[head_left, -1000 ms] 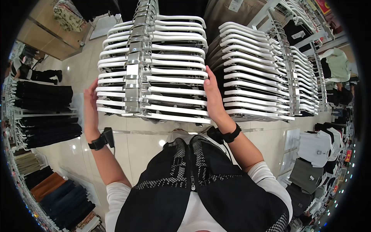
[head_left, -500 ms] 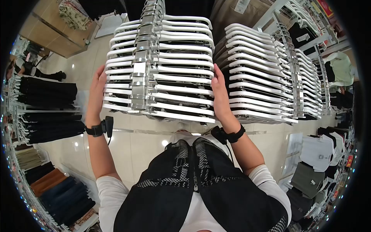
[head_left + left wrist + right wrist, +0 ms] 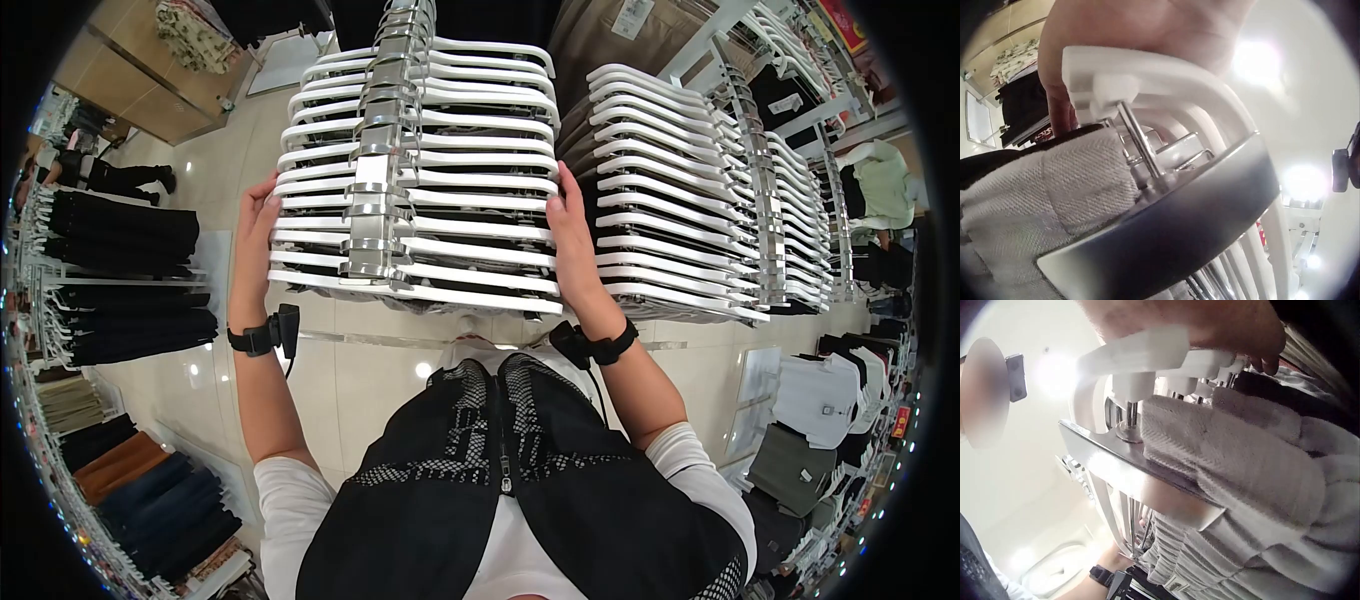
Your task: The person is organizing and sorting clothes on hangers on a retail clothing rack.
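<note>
A row of white hangers hangs on a metal rail in the head view, with the left hand against their left ends and the right hand against their right ends. Both hands have fairly straight fingers pointing away along the row. In the left wrist view the left hand lies along the white hanger ends, beside a grey ribbed garment. The right hand rests along hanger ends in the right wrist view, above grey garments hung from clips.
A second row of white hangers stands close on the right. Dark garments hang on a rack at the left, with folded-looking trousers below. Light tiled floor shows between the racks. A person in dark clothes is at the far left.
The hanger row and both hands appear slightly farther right in the head view than a second ago. The left hand has stayed beside the hanger ends, its fingers shifted a little.
</note>
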Action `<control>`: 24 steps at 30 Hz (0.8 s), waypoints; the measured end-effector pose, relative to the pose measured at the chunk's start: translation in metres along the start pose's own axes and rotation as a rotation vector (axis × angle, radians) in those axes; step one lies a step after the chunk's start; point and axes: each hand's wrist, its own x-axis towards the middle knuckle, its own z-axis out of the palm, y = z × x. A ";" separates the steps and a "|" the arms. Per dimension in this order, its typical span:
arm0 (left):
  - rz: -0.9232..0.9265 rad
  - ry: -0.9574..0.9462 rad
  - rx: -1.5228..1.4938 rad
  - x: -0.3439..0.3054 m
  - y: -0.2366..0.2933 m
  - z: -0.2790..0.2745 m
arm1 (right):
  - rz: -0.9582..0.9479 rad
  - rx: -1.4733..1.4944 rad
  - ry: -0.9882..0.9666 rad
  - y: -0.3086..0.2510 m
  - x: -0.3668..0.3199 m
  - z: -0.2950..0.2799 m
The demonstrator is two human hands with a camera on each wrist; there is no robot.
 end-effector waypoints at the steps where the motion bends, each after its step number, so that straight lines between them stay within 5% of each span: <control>1: -0.016 -0.001 0.003 0.002 -0.002 -0.001 | 0.006 0.000 -0.009 -0.001 0.000 0.000; 17: -0.120 -0.094 -0.140 -0.005 0.014 0.005 | 0.070 0.112 0.072 -0.016 -0.008 0.005; 24: -0.081 -0.091 -0.056 -0.012 0.011 0.010 | 0.087 0.072 -0.039 -0.006 -0.005 0.001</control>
